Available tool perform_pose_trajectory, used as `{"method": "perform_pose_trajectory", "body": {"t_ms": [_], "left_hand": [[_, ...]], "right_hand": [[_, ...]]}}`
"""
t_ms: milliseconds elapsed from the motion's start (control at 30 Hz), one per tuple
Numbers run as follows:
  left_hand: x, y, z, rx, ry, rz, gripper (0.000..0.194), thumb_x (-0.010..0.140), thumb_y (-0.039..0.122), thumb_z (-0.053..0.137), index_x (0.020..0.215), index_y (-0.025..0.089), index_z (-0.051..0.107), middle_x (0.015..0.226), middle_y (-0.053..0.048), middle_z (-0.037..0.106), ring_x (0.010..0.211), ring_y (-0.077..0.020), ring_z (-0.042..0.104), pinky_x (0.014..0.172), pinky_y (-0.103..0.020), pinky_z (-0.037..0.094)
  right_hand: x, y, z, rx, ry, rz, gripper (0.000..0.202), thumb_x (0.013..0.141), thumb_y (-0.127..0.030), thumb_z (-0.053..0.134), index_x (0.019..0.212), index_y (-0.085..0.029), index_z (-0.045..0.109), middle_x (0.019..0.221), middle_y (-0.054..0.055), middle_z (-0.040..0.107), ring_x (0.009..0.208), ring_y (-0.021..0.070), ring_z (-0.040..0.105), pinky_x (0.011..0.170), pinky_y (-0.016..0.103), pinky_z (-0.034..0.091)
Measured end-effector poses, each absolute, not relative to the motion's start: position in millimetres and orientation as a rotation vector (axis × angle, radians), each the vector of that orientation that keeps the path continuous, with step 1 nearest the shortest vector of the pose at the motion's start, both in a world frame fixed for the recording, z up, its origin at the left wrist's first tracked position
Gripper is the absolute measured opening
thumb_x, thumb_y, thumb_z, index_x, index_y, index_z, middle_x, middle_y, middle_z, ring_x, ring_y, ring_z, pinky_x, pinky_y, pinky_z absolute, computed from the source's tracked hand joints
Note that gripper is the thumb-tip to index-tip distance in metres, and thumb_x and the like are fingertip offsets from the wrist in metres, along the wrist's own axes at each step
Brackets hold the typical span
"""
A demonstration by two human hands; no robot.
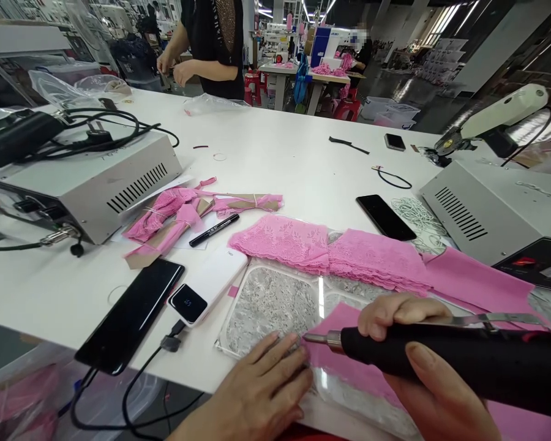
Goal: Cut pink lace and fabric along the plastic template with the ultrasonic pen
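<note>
My right hand (434,361) is wrapped around a handheld ultrasonic welder (441,349), a thick black body with a metal tip and a lever along its top. The tip points left and meets the edge of a pink fabric piece (342,334) or sits just above it; I cannot tell which. That fabric lies on a clear-covered tray with grey stone-patterned panels (275,300). My left hand (261,389) rests flat, fingers stretched out, fingertips beside the fabric's left corner near the tip. Beyond lie stacked pink lace pieces (280,242) and more pink fabric (472,278).
Grey vented boxes stand at left (96,184) and right (496,208). Phones (131,315) (386,217), a white power bank (215,282), a black marker (214,230) and bundled pink straps (169,214) lie around. Across the table stands a person (215,49).
</note>
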State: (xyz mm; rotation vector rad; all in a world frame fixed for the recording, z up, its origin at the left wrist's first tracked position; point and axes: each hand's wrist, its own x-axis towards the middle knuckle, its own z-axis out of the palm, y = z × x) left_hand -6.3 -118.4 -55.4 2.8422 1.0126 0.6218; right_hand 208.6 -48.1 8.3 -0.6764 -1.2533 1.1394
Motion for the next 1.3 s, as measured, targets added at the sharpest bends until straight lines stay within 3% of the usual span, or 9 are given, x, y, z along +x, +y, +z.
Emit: {"method": "perform_pose_trajectory", "body": {"t_ms": [200, 433, 667, 767, 933, 1133, 1300], "left_hand": [[-4, -118, -55, 2.843, 1.028, 0.648, 0.033, 0.094, 0.024, 0.057, 0.125, 0.013, 0.059, 0.132, -0.009, 0.062, 0.133, -0.027, 0.049, 0.107, -0.043, 0.045], [-6, -117, -55, 2.892, 1.034, 0.738, 0.03, 0.096, 0.024, 0.055, 0.124, 0.015, 0.061, 0.13, -0.008, 0.064, 0.138, -0.0241, 0.042, 0.113, -0.041, 0.039], [23, -86, -47, 3.045, 0.889, 0.939, 0.025, 0.1, 0.016, 0.047, 0.116, 0.018, 0.066, 0.119, -0.003, 0.07, 0.128, -0.0164, 0.054, 0.117, -0.034, 0.031], [59, -67, -42, 3.034, 0.776, 1.024, 0.025, 0.099, 0.011, 0.046, 0.111, 0.017, 0.067, 0.114, -0.003, 0.072, 0.12, -0.0153, 0.061, 0.115, -0.032, 0.035], [124, -50, -35, 2.969, 0.656, 0.966, 0.027, 0.098, 0.01, 0.042, 0.11, 0.013, 0.066, 0.112, -0.008, 0.072, 0.116, -0.0209, 0.063, 0.104, -0.036, 0.049], [178, -39, -35, 2.969, 0.68, 0.808, 0.026, 0.098, 0.013, 0.043, 0.111, 0.014, 0.066, 0.113, -0.011, 0.071, 0.115, -0.0238, 0.064, 0.099, -0.042, 0.054], [199, -33, -38, 3.01, 0.777, 0.704, 0.027, 0.095, 0.013, 0.046, 0.115, 0.012, 0.063, 0.126, -0.013, 0.065, 0.125, -0.0295, 0.056, 0.098, -0.049, 0.054]], "right_hand": [[207, -48, 11, -0.691, -1.278, 1.106, 0.007, 0.085, -0.028, 0.065, 0.088, -0.023, 0.062, 0.075, 0.001, 0.059, 0.063, 0.0136, 0.056, 0.06, 0.03, 0.054], [217, -44, 17, -0.663, -1.207, 1.118, 0.01, 0.084, -0.03, 0.065, 0.091, -0.023, 0.064, 0.076, 0.001, 0.058, 0.063, 0.0146, 0.057, 0.06, 0.032, 0.053], [307, -33, 36, -0.658, -0.989, 0.78, 0.01, 0.072, -0.028, 0.066, 0.079, -0.02, 0.066, 0.069, 0.001, 0.056, 0.056, 0.0133, 0.052, 0.052, 0.03, 0.048], [355, -36, 35, -0.751, -0.911, 0.637, 0.008, 0.068, -0.027, 0.066, 0.074, -0.022, 0.067, 0.07, 0.0, 0.056, 0.055, 0.0134, 0.05, 0.052, 0.031, 0.046], [403, -46, 17, -0.824, -0.81, 0.572, 0.01, 0.066, -0.025, 0.063, 0.075, -0.022, 0.067, 0.071, 0.001, 0.057, 0.056, 0.0146, 0.049, 0.053, 0.033, 0.045], [419, -45, 5, -0.801, -0.786, 0.613, 0.011, 0.071, -0.024, 0.062, 0.08, -0.024, 0.068, 0.074, 0.002, 0.057, 0.057, 0.0161, 0.05, 0.054, 0.035, 0.046], [416, -36, 0, -0.792, -0.759, 0.637, 0.008, 0.075, -0.024, 0.063, 0.083, -0.024, 0.067, 0.078, 0.002, 0.059, 0.063, 0.0157, 0.055, 0.061, 0.034, 0.05]]}}
